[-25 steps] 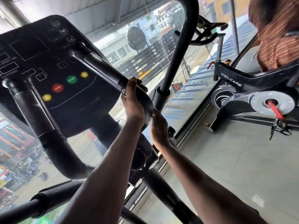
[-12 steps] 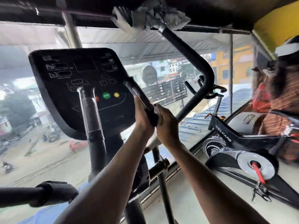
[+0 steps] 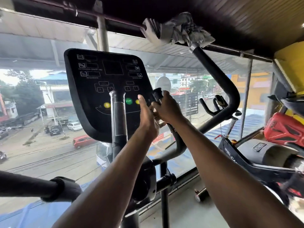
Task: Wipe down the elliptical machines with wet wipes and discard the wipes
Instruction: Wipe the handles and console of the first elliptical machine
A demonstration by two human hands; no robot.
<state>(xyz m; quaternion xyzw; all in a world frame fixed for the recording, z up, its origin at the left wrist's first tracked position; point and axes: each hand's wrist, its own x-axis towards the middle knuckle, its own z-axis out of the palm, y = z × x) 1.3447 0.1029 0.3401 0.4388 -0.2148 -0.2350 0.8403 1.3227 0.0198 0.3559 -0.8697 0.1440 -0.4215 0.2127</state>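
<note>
Beyond the window glass (image 3: 49,145) lies a street — a red car (image 3: 82,141) passes below, a white car (image 3: 74,126) is parked farther back, and pale buildings (image 3: 54,91) and trees (image 3: 24,94) stand behind. To the right a black exercise bike (image 3: 233,152) marked WELCARE stands near the window, with a red object (image 3: 284,129) beyond it under a yellow wall (image 3: 291,63).

Backlit by hazy daylight through the wide glass window wall (image 3: 49,112). Left dark and flat in front of it: the black rounded console panel (image 3: 92,96) and both forearms. Overexposed at the sky patch left of the console. Motion-smeared far right and along the ceiling; bowed by wide-angle distortion toward the edges.
</note>
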